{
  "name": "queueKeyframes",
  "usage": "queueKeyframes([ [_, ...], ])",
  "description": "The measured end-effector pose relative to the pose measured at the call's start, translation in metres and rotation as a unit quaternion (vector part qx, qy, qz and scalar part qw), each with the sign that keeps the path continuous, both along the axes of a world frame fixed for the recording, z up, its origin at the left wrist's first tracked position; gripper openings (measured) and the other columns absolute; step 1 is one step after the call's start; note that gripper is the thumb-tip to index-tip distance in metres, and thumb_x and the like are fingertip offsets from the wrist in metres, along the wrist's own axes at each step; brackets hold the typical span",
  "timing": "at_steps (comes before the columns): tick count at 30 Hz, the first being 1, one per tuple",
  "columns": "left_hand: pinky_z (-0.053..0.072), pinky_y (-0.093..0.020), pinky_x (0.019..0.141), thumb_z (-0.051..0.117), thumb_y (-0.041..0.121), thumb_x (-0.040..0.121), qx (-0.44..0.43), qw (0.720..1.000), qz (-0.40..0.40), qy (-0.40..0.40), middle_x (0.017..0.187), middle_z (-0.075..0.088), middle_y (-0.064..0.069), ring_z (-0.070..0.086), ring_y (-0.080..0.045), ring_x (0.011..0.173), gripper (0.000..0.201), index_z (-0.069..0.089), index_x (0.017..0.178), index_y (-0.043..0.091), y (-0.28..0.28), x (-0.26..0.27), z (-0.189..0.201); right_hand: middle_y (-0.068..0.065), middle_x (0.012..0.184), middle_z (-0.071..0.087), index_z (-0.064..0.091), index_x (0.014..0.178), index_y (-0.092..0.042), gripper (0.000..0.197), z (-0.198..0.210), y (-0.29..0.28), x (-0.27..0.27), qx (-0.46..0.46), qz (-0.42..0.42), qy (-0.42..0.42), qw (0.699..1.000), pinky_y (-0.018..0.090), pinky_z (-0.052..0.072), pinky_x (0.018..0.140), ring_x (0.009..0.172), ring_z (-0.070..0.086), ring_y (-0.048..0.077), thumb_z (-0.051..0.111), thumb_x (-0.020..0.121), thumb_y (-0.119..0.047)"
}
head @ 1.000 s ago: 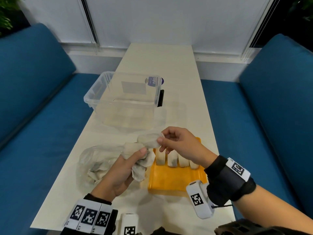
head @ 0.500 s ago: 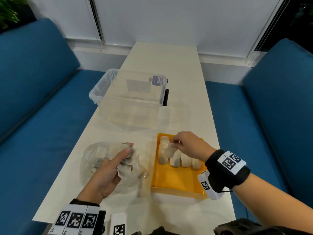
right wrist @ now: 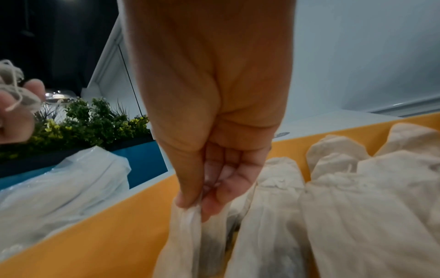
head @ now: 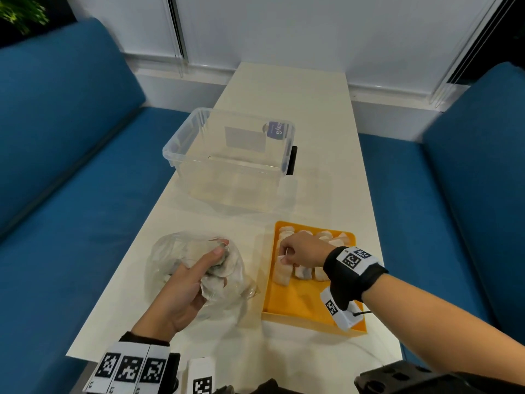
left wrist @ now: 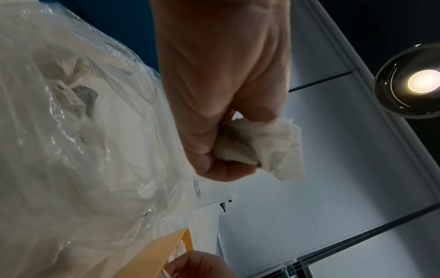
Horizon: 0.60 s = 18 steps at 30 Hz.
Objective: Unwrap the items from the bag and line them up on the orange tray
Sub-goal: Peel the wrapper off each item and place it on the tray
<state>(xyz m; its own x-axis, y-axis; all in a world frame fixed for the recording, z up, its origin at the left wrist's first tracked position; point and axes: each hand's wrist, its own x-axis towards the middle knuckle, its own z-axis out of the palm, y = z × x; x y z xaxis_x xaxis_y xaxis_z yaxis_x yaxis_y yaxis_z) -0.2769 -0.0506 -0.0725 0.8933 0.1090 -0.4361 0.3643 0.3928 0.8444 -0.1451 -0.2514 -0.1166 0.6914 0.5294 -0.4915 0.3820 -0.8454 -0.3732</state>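
Your right hand (head: 301, 251) is pinching the top of a pouch (right wrist: 190, 242) and standing it at the left end of the row on the orange tray (head: 298, 305), while your left hand (head: 184, 285) is gripping crumpled wrapping (left wrist: 266, 143) over the clear bag (head: 167, 251) on the counter (head: 326, 194). You are filling the far half of the tray while more bundles are showing in the bag; the clear bin (head: 230, 157) is sitting well beyond, blocking nothing.

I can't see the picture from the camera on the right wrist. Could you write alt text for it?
A right hand pinches the top of a small white cloth pouch between its fingers, holding it at the left end of a row of similar pouches in an orange tray. A clear plastic bag lies left of the tray, with green plants behind.
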Motion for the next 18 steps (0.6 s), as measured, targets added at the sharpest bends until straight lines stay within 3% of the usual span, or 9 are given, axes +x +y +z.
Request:
queueKeyframes([
  [4, 0.042, -0.014, 0.041, 0.051, 0.022, 0.090, -0.006, 1.000, -0.001, -0.004, 0.052, 0.058, 0.008, 0.053, -0.003, 0.044, 0.021, 0.066, 0.100, 0.011, 0.000, 0.000, -0.001, -0.001, 0.091, 0.052, 0.056, 0.100, -0.013, 0.013, -0.005, 0.005, 0.000, 0.035, -0.036, -0.012, 0.999, 0.024, 0.036, 0.073, 0.084, 0.049, 0.015, 0.060, 0.090, -0.020],
  [7, 0.045, -0.016, 0.046, 0.055, 0.025, 0.086, -0.003, 1.000, -0.003, -0.004, 0.058, 0.061, 0.004, 0.056, -0.007, 0.051, 0.022, 0.070, 0.096, 0.012, 0.001, 0.001, -0.004, 0.000, 0.094, 0.051, 0.054, 0.101, -0.013, 0.016, -0.007, 0.007, 0.001, 0.045, -0.048, -0.025, 0.998, 0.025, 0.037, 0.073, 0.084, 0.048, 0.016, 0.061, 0.088, -0.020],
  [10, 0.049, -0.022, 0.058, 0.056, 0.026, 0.087, -0.005, 1.000, -0.010, -0.003, 0.076, 0.067, -0.002, 0.062, -0.011, 0.064, 0.023, 0.071, 0.100, 0.015, 0.000, 0.003, -0.003, 0.006, 0.102, 0.058, 0.055, 0.106, -0.012, 0.018, -0.001, 0.006, 0.002, 0.054, -0.055, -0.062, 0.995, 0.029, 0.043, 0.076, 0.089, 0.053, 0.021, 0.059, 0.090, -0.021],
  [13, 0.047, -0.026, 0.066, 0.057, 0.028, 0.084, -0.010, 1.000, -0.018, -0.015, 0.085, 0.064, -0.006, 0.060, -0.012, 0.068, 0.027, 0.069, 0.104, 0.015, -0.004, 0.004, 0.000, 0.006, 0.103, 0.061, 0.058, 0.105, -0.013, 0.015, 0.017, 0.008, -0.004, 0.116, -0.071, -0.124, 0.983, 0.026, 0.044, 0.076, 0.088, 0.055, 0.018, 0.053, 0.093, -0.021],
  [18, 0.044, -0.017, 0.051, 0.058, 0.029, 0.080, -0.017, 0.999, -0.032, -0.024, 0.066, 0.061, 0.002, 0.053, -0.009, 0.058, 0.027, 0.067, 0.101, 0.015, -0.012, 0.007, 0.003, -0.007, 0.090, 0.059, 0.060, 0.098, -0.020, 0.009, 0.058, 0.017, -0.035, 0.278, -0.050, -0.137, 0.950, 0.015, 0.042, 0.065, 0.076, 0.053, 0.010, 0.055, 0.093, -0.026],
])
